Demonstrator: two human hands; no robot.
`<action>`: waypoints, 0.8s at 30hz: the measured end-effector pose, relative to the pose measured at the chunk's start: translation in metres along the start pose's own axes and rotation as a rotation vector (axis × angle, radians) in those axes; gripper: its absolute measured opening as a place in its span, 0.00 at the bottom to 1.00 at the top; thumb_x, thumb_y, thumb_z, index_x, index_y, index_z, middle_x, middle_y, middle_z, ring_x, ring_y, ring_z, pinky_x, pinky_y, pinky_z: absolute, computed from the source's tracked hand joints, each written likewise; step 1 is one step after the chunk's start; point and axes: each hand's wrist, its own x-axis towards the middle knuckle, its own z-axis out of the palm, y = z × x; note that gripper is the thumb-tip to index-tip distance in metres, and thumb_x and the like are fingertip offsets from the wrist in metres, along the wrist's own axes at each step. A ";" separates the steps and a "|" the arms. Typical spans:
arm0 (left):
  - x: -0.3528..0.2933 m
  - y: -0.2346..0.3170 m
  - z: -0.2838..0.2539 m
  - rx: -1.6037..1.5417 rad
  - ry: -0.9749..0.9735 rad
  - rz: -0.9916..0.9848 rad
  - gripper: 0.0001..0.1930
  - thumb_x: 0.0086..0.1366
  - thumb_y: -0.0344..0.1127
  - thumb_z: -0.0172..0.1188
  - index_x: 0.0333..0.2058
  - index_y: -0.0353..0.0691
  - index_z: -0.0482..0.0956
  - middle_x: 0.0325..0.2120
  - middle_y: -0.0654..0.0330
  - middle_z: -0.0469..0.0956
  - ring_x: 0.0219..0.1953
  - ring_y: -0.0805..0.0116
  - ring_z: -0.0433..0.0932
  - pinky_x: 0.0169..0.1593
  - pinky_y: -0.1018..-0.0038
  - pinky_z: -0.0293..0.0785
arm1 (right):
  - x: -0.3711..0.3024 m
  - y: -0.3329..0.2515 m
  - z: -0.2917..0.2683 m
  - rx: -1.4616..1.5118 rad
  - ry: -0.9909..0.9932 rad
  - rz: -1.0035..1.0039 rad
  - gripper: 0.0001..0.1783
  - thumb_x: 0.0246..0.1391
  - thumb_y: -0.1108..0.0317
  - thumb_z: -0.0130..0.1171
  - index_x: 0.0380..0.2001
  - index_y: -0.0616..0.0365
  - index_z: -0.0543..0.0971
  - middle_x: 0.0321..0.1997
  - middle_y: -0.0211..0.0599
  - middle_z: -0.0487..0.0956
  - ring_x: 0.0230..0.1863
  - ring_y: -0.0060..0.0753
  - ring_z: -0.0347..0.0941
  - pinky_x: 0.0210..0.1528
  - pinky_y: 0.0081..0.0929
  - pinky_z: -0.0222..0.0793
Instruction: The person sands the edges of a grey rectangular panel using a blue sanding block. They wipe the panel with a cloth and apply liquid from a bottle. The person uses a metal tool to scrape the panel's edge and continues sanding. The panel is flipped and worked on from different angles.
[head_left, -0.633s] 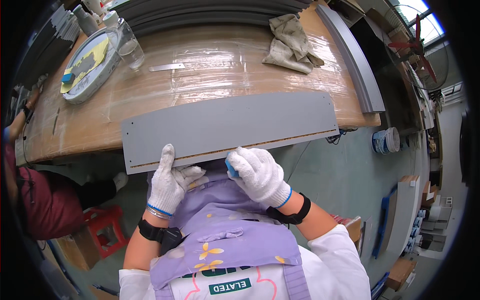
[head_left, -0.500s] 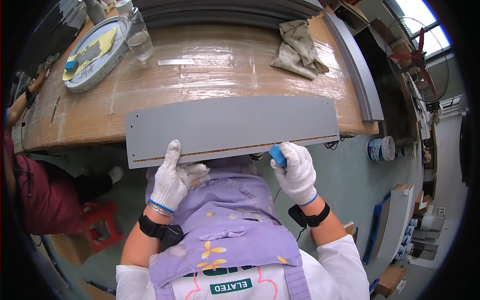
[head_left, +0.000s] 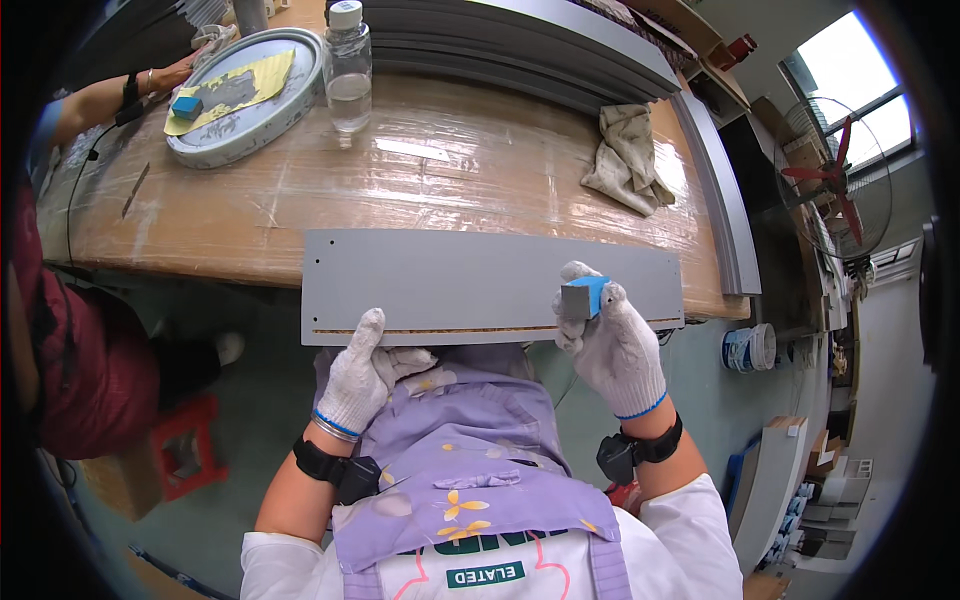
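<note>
A long grey panel (head_left: 450, 275) lies across the table's near edge and juts out over my lap. Small holes mark its left end, and a narrow brown groove runs along its near side. My left hand (head_left: 358, 385), in a white knit glove, grips the near edge with the thumb on top; its other fingers pass partly underneath. Above the panel's right part, my gloved right hand (head_left: 622, 350) pinches a small blue block (head_left: 592, 293) between thumb and fingers. One grey face of the block shows.
Film covers the table (head_left: 480, 195). A round grey lid (head_left: 225, 150) carries a yellow sheet (head_left: 268, 85) and another blue block (head_left: 186, 107). Nearby are a clear bottle (head_left: 348, 80), a crumpled cloth (head_left: 630, 165) and stacked grey panels (head_left: 500, 50). At left, a co-worker's arm (head_left: 95, 108) reaches in.
My right hand has lifted the blue block from beside the panel's near edge to above its surface, turning a grey face into view. My left hand keeps its grip. The co-worker's arm reaches nearer the lid.
</note>
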 end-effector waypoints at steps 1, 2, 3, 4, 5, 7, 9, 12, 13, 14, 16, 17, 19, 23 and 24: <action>-0.001 0.002 -0.003 -0.019 -0.014 0.008 0.24 0.74 0.50 0.48 0.53 0.32 0.71 0.41 0.46 0.81 0.36 0.55 0.85 0.47 0.57 0.84 | 0.007 -0.003 0.014 0.042 -0.018 0.046 0.28 0.65 0.54 0.53 0.59 0.63 0.69 0.39 0.37 0.76 0.34 0.27 0.71 0.37 0.25 0.68; -0.001 0.002 -0.009 -0.042 -0.026 0.022 0.24 0.74 0.50 0.49 0.53 0.32 0.71 0.41 0.46 0.81 0.36 0.55 0.85 0.47 0.57 0.84 | 0.015 -0.004 0.029 0.080 -0.041 0.097 0.28 0.65 0.53 0.53 0.59 0.63 0.69 0.39 0.37 0.76 0.34 0.27 0.71 0.37 0.25 0.67; -0.002 0.004 -0.016 -0.063 -0.027 0.047 0.24 0.74 0.50 0.49 0.54 0.32 0.70 0.42 0.45 0.81 0.37 0.55 0.85 0.47 0.57 0.84 | 0.027 -0.005 0.041 0.031 -0.048 0.093 0.28 0.65 0.53 0.53 0.59 0.63 0.69 0.38 0.36 0.76 0.34 0.27 0.71 0.37 0.25 0.67; -0.001 0.002 -0.024 -0.070 -0.079 0.065 0.24 0.74 0.49 0.50 0.55 0.32 0.70 0.43 0.46 0.81 0.39 0.55 0.85 0.48 0.57 0.83 | 0.038 -0.007 0.053 -0.017 -0.059 0.089 0.29 0.65 0.53 0.53 0.60 0.63 0.69 0.38 0.36 0.76 0.34 0.27 0.71 0.37 0.25 0.67; -0.001 0.000 -0.030 -0.124 -0.114 0.059 0.24 0.73 0.48 0.51 0.55 0.32 0.70 0.44 0.46 0.80 0.41 0.55 0.84 0.49 0.57 0.82 | 0.053 -0.009 0.068 -0.067 -0.083 0.086 0.29 0.65 0.53 0.53 0.60 0.63 0.68 0.38 0.36 0.76 0.35 0.26 0.71 0.37 0.25 0.67; -0.002 -0.003 -0.041 -0.141 -0.152 0.028 0.23 0.73 0.47 0.52 0.56 0.32 0.70 0.47 0.47 0.79 0.46 0.54 0.83 0.53 0.58 0.80 | 0.081 -0.010 0.101 -0.289 -0.161 -0.005 0.27 0.65 0.60 0.53 0.62 0.65 0.66 0.37 0.34 0.75 0.34 0.25 0.72 0.37 0.25 0.71; -0.004 -0.003 -0.044 -0.209 -0.161 -0.013 0.21 0.71 0.44 0.57 0.55 0.35 0.70 0.45 0.51 0.80 0.45 0.59 0.83 0.52 0.64 0.80 | 0.109 -0.006 0.147 -0.570 -0.173 -0.096 0.26 0.64 0.64 0.54 0.62 0.64 0.67 0.39 0.35 0.75 0.34 0.23 0.74 0.37 0.22 0.74; -0.008 -0.001 -0.052 -0.244 -0.199 -0.041 0.22 0.72 0.42 0.55 0.58 0.34 0.68 0.47 0.48 0.79 0.47 0.58 0.82 0.54 0.62 0.79 | 0.167 0.016 0.204 -1.063 -0.224 -0.294 0.24 0.63 0.65 0.57 0.60 0.61 0.70 0.42 0.39 0.78 0.39 0.22 0.77 0.39 0.20 0.76; -0.006 -0.007 -0.059 -0.286 -0.241 -0.078 0.23 0.73 0.43 0.53 0.59 0.34 0.67 0.49 0.47 0.78 0.48 0.56 0.82 0.55 0.60 0.79 | 0.193 0.027 0.215 -1.117 -0.248 -0.316 0.25 0.63 0.63 0.56 0.61 0.57 0.70 0.45 0.41 0.79 0.43 0.30 0.79 0.45 0.27 0.76; -0.005 -0.007 -0.062 -0.297 -0.258 -0.059 0.23 0.73 0.42 0.53 0.59 0.33 0.67 0.49 0.47 0.79 0.48 0.57 0.82 0.55 0.60 0.79 | 0.214 0.035 0.237 -1.310 -0.224 -0.314 0.25 0.62 0.62 0.55 0.62 0.54 0.70 0.49 0.43 0.79 0.47 0.36 0.79 0.50 0.31 0.74; -0.003 -0.008 -0.061 -0.309 -0.301 -0.046 0.23 0.72 0.41 0.54 0.60 0.33 0.66 0.49 0.48 0.79 0.48 0.57 0.82 0.54 0.59 0.79 | 0.253 0.047 0.267 -1.622 -0.170 -0.401 0.27 0.61 0.59 0.56 0.62 0.50 0.70 0.55 0.46 0.78 0.55 0.46 0.76 0.59 0.38 0.69; -0.002 -0.009 -0.065 -0.285 -0.309 -0.049 0.23 0.72 0.40 0.54 0.60 0.33 0.66 0.49 0.48 0.78 0.48 0.57 0.82 0.54 0.60 0.79 | 0.275 0.057 0.280 -1.735 -0.169 -0.494 0.28 0.60 0.57 0.56 0.63 0.49 0.69 0.58 0.47 0.76 0.59 0.51 0.73 0.62 0.41 0.66; 0.003 -0.012 -0.073 -0.240 -0.326 -0.071 0.23 0.72 0.39 0.55 0.60 0.33 0.66 0.50 0.48 0.78 0.48 0.56 0.82 0.54 0.60 0.79 | 0.309 0.066 0.303 -1.792 -0.157 -0.510 0.32 0.58 0.56 0.59 0.65 0.49 0.67 0.59 0.51 0.75 0.60 0.53 0.73 0.60 0.41 0.68; 0.002 -0.006 -0.074 -0.208 -0.355 -0.086 0.23 0.71 0.37 0.57 0.61 0.35 0.66 0.53 0.50 0.76 0.50 0.59 0.80 0.56 0.65 0.77 | 0.374 0.075 0.328 -1.789 -0.083 -0.511 0.30 0.54 0.55 0.62 0.59 0.51 0.73 0.55 0.48 0.78 0.56 0.51 0.75 0.58 0.39 0.69; 0.002 -0.002 -0.073 -0.215 -0.358 -0.093 0.23 0.70 0.36 0.58 0.60 0.35 0.67 0.52 0.51 0.76 0.50 0.62 0.80 0.56 0.67 0.77 | 0.385 0.079 0.334 -1.805 -0.096 -0.567 0.28 0.53 0.56 0.63 0.56 0.53 0.75 0.52 0.47 0.79 0.54 0.50 0.76 0.57 0.38 0.70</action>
